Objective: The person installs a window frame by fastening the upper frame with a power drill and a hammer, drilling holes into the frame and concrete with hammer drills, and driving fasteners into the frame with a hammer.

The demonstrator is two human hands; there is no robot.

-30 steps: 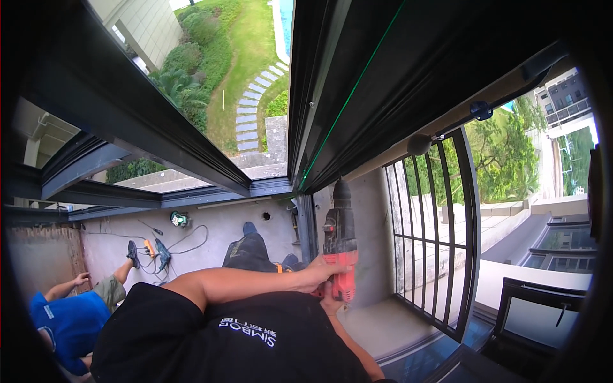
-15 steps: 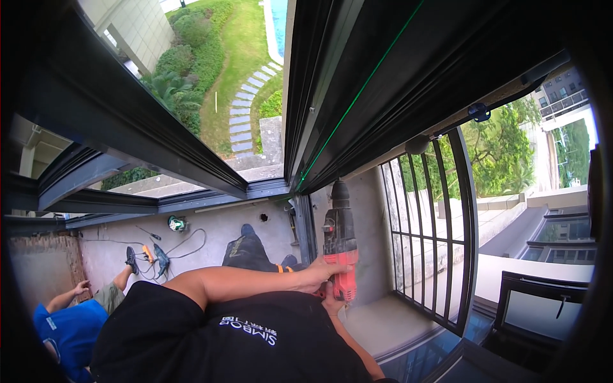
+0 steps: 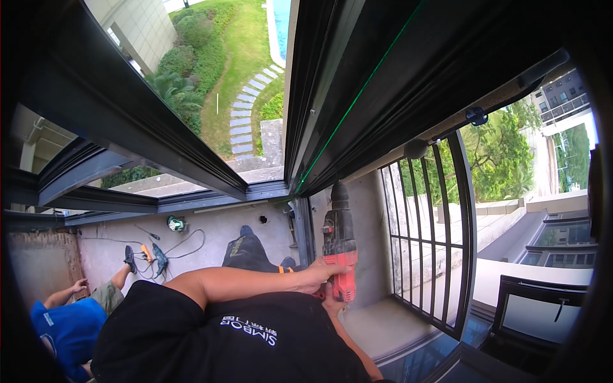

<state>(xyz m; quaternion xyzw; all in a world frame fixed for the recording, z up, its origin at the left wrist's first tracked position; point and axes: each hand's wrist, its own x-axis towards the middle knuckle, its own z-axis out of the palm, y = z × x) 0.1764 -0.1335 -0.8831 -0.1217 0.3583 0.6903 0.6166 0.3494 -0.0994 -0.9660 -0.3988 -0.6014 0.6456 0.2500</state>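
A red and black hammer drill (image 3: 340, 239) points away from my chest, its black chuck end up against the lower edge of a dark metal frame (image 3: 357, 127). Whether a bit enters the frame cannot be seen. My left hand (image 3: 317, 276) grips the red body from the left side, with the forearm crossing in front of my black shirt. Lower down, my right hand (image 3: 332, 302) is closed around the rear handle, partly hidden by the drill body. A thin green laser line (image 3: 348, 113) runs along the frame.
A barred window grille (image 3: 434, 239) stands to the right. At lower left is a co-worker in a blue shirt (image 3: 73, 325). Cables, an orange and teal power tool (image 3: 159, 260) and a green-white device (image 3: 176, 223) lie on the floor. Beyond the window frames (image 3: 185, 150) lies a garden.
The view has shifted very slightly. Both hands keep their hold on the hammer drill, and its position against the frame looks the same. The co-worker has moved a little.
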